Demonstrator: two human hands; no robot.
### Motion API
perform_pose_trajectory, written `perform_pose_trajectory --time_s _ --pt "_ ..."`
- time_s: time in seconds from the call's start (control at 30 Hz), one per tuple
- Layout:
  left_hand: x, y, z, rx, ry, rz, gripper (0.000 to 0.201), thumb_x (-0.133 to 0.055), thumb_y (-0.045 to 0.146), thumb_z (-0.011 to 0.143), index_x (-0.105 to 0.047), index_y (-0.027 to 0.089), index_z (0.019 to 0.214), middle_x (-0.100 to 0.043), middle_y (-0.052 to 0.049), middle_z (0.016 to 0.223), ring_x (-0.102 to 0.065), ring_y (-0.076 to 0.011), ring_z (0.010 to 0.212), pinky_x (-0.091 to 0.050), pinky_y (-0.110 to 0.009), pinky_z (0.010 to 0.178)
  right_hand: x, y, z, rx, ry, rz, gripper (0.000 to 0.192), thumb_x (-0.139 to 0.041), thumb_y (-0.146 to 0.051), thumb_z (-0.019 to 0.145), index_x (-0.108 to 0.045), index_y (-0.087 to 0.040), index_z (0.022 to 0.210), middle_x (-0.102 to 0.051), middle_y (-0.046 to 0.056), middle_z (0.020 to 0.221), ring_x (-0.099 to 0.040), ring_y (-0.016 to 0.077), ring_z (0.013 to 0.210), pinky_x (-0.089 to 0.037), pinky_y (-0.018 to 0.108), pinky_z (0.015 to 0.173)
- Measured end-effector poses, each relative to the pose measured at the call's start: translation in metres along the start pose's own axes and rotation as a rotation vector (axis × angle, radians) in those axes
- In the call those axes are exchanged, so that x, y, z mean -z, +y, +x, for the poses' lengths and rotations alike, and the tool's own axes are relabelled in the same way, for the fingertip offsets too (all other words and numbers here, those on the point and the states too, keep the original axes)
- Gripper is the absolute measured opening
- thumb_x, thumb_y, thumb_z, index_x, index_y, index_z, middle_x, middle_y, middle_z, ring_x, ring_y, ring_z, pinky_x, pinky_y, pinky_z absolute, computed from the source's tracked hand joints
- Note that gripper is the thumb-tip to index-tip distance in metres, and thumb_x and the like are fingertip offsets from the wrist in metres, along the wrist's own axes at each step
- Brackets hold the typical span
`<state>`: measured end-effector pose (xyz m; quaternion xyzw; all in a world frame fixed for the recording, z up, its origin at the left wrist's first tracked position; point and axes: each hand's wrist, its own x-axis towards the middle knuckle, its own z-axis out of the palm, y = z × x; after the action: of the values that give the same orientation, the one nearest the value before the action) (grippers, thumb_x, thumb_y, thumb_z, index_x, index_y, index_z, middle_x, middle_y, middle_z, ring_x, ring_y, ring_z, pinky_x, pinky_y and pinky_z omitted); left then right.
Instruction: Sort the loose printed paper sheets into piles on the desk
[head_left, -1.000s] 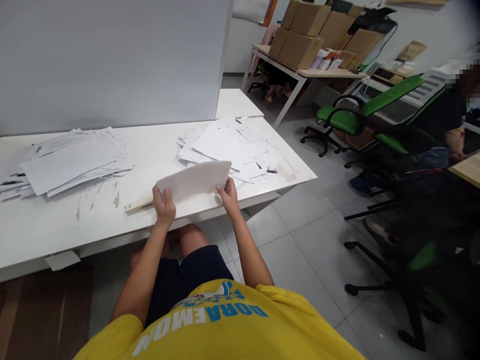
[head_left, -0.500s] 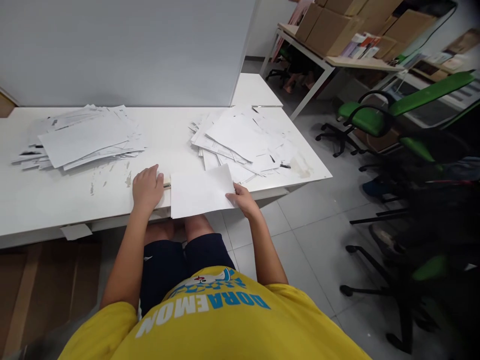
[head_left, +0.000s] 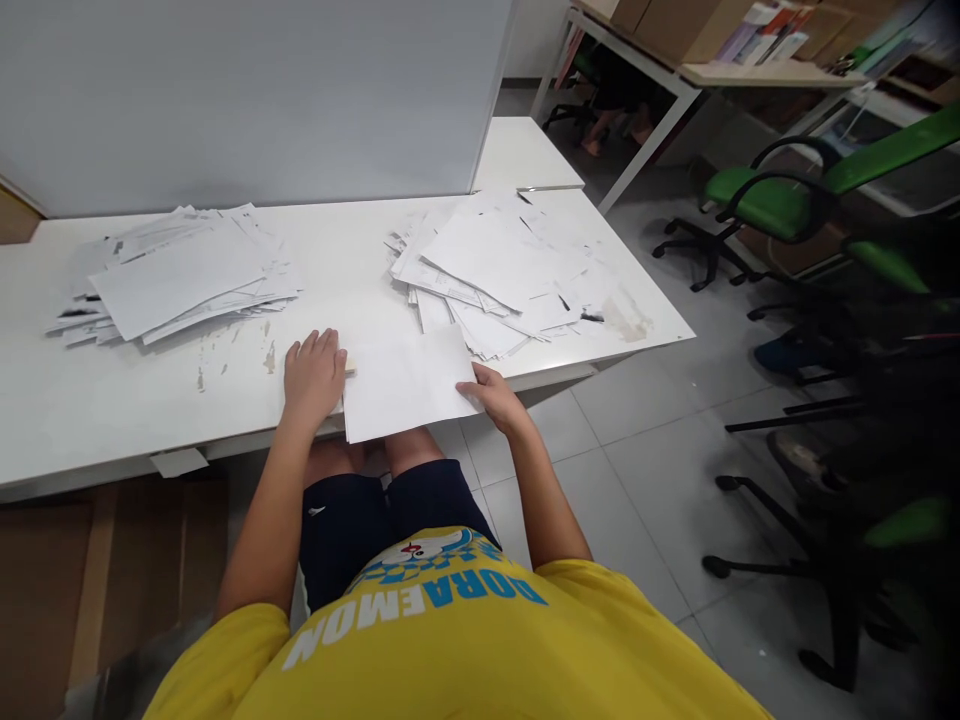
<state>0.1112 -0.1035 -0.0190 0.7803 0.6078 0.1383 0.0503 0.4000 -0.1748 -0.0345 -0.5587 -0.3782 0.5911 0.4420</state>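
Since a second ago the sheet [head_left: 405, 385] has come down from mid-air and now lies flat on the bench [head_left: 150, 390], its near edge hanging over the bench's front lip above my knees. My left hand [head_left: 313, 372] rests palm down, fingers spread, just beside the sheet's left edge, over a thin tan strip [head_left: 348, 367] that peeks out there. My right hand [head_left: 496, 393] pinches the sheet's right near corner, thumb on top. The hands sit apart, one at each side. The sheet's long axis runs roughly left to right, tilted a little so the right end points away from me. Behind it lies a loose right pile [head_left: 502, 265] touching its far edge; a left pile [head_left: 176, 275] sits well apart.
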Motion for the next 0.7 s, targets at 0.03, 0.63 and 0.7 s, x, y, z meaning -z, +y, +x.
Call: perform_pose_trajectory --time_s 0.03,0.63,0.7 --pt "-0.002 0.0 -0.001 0.002 0.02 0.004 0.06 -0.021 0.035 0.099 -0.048 0.008 0.145 -0.05 -0.017 0.15 -0.037 -0.0321 0.146 -0.024 -0.052 0.119 0.0 0.001 -0.001 -0.006 -0.004 0.007 0.047 -0.069 -0.03 0.063 -0.07 -0.016 0.108 -0.075 0.005 0.097 -0.064 0.0232 0.087 -0.047 0.034 0.079" --pt "0.015 -0.019 -0.004 0.124 -0.059 -0.206 0.059 -0.033 0.041 0.099 -0.045 0.01 0.149 -0.047 -0.017 0.152 -0.036 -0.0334 0.147 -0.027 -0.052 0.12 0.046 -0.029 0.015 0.335 0.479 -0.027 0.043 -0.068 -0.037 0.064 -0.067 -0.015 0.102 -0.072 0.007 0.095 -0.065 0.0233 0.088 -0.051 0.035 0.078" --pt "0.024 -0.038 -0.005 0.144 0.007 -0.204 0.059 -0.037 0.04 0.098 -0.046 0.012 0.148 -0.049 -0.016 0.151 -0.037 -0.0337 0.146 -0.028 -0.051 0.12 0.059 -0.034 0.038 0.431 0.603 0.034 0.041 -0.064 -0.037 0.065 -0.064 -0.015 0.1 -0.07 0.007 0.094 -0.064 0.0207 0.087 -0.05 0.033 0.077"
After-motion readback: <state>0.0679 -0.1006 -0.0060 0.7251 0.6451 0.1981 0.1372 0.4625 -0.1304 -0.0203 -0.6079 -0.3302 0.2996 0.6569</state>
